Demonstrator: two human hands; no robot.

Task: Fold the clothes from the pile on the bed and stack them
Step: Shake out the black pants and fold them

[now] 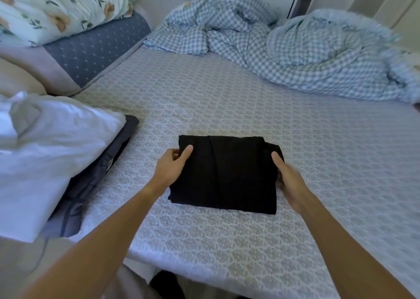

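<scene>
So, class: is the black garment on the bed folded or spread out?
Folded. The black garment lies as a compact rectangle, layered edges showing, with the left hand and right hand gripping its sides.

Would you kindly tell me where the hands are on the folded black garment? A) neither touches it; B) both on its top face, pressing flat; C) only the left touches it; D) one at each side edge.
D: the left hand holds the left edge of the black garment with its thumb on top, and the right hand holds the right edge.
</scene>
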